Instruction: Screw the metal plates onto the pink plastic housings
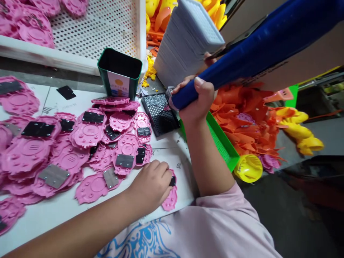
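My right hand [200, 98] is wrapped round the front end of a long blue power screwdriver [228, 64]. The tool slants down to the left, its tip over a black screw tray [161, 113] full of small silvery screws. Low on the white tabletop, my left hand [153, 182] curls its fingers over a pink plastic part [170, 200] with a black plate on it. The hand hides much of that part. Just left of it lies a heap of like pink parts [92, 129], many bearing black or grey plates with screws.
Behind the heap stands a dark green bin [120, 79], near a loose black plate [66, 92]. A white perforated crate [94, 28] holds more pink parts at the back left. Stacked white trays [182, 39], a green tray [221, 143], orange pieces [242, 122] and a yellow cup [248, 168] lie rightward.
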The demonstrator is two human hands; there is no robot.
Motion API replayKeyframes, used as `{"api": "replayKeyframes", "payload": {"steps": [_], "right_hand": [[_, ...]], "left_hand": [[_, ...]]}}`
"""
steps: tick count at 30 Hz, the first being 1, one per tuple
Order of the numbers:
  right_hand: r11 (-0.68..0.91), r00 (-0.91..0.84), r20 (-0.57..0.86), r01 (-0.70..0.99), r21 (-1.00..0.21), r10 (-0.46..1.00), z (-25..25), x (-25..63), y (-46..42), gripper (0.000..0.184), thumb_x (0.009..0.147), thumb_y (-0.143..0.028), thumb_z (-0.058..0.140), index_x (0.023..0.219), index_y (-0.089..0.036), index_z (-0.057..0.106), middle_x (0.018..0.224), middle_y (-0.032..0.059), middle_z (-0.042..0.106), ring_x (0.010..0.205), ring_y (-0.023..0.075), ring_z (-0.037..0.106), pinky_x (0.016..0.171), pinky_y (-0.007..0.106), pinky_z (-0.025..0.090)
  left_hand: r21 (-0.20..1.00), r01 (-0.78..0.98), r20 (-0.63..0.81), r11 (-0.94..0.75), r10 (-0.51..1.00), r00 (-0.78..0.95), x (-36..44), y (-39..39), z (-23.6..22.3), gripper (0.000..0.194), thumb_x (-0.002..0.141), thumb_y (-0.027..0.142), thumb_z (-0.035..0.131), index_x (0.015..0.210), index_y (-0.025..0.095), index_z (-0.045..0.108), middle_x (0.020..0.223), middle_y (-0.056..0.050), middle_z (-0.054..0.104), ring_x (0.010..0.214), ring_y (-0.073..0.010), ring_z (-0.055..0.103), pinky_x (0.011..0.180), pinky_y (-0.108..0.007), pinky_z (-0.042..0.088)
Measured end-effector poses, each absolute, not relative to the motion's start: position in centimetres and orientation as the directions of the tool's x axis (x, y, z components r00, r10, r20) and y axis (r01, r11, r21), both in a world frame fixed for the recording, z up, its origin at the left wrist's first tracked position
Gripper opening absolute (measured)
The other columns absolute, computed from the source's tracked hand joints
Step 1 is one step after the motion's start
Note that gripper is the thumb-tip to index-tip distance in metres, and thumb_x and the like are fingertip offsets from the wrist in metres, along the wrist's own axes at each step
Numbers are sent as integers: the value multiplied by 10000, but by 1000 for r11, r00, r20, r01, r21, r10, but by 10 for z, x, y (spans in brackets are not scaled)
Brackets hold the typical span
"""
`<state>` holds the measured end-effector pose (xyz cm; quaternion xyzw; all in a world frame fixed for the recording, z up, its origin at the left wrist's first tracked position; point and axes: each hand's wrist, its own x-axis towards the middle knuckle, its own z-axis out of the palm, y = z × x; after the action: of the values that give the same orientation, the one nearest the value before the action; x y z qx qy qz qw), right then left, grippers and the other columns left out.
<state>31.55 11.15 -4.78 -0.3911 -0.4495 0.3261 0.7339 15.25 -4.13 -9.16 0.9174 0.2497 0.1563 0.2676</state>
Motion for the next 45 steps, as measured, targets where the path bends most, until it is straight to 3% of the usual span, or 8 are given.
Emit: {"api": "replayKeyframes", "payload": {"steps": [6, 13, 20, 27, 32, 36, 41, 45], "right_hand": [[437, 384, 371, -99, -894, 846, -52, 318, 111, 307, 544, -544, 712, 639, -310, 537, 585, -60, 580, 596, 185, 563, 550, 388, 449], [443, 350, 372, -149, -884, 860, -56, 321, 114, 330, 595, -547, 690, 615, -265, 522, 590, -60, 579, 577, 149, 567, 531, 378, 449], [413, 328, 337, -196, -889, 883, -55, 323, 119, 406, 505, -562, 770, 585, -265, 506, 539, -73, 565, 535, 134, 553, 482, 368, 433], [515, 386, 402, -256, -818, 830, -53, 316, 118, 189, 712, -316, 641, 590, -244, 516, 536, -70, 560, 471, 135, 591, 405, 282, 476], [543, 366, 458, -177, -821, 810, -31, 318, 99, 232, 711, -394, 612, 557, -232, 551, 560, -24, 543, 449, 135, 562, 425, 288, 442], [511, 332, 437, -176, -842, 836, -10, 325, 53, 81, 681, -338, 576, 676, -283, 636, 566, -38, 556, 493, 136, 568, 481, 280, 453], [385, 213, 336, -262, -885, 918, -5, 336, -20, 407, 653, -343, 632, 1057, -312, 670, 619, -12, 610, 522, 174, 577, 548, 350, 508], [343, 176, 300, -323, -882, 938, -8, 337, -58, 258, 690, -343, 616, 937, -297, 673, 654, 3, 587, 563, 174, 574, 557, 343, 502]], "left_hand": [[559, 373, 146, -740, 531, 834, 153, -42, -93, 149, 801, 235, 686, 887, 149, 600, 958, -103, 608, 842, -262, 542, 718, -396, 496], [578, 373, 147, -725, 543, 827, 153, -42, -93, 142, 805, 224, 681, 891, 150, 596, 959, -103, 604, 852, -261, 543, 723, -397, 494], [577, 370, 155, -728, 542, 826, 153, -41, -92, 139, 801, 222, 686, 879, 145, 601, 948, -102, 604, 850, -262, 542, 721, -398, 498], [599, 385, 125, -702, 557, 821, 152, -41, -89, 155, 798, 222, 696, 896, 139, 609, 971, -105, 609, 874, -266, 543, 747, -407, 502], [616, 382, 111, -689, 556, 824, 152, -39, -88, 167, 800, 225, 691, 921, 134, 620, 1005, -109, 614, 894, -266, 541, 783, -412, 505], [635, 377, 107, -674, 560, 821, 153, -39, -89, 164, 814, 223, 677, 934, 123, 628, 1008, -115, 617, 891, -266, 542, 790, -418, 506], [703, 355, 112, -616, 589, 801, 154, -37, -89, 196, 811, 254, 700, 933, 135, 603, 1004, -107, 620, 920, -267, 552, 818, -425, 499], [745, 298, 219, -597, 641, 735, 154, -36, -91, 153, 850, 234, 660, 923, 126, 578, 956, -102, 628, 899, -247, 572, 808, -399, 504]]}}
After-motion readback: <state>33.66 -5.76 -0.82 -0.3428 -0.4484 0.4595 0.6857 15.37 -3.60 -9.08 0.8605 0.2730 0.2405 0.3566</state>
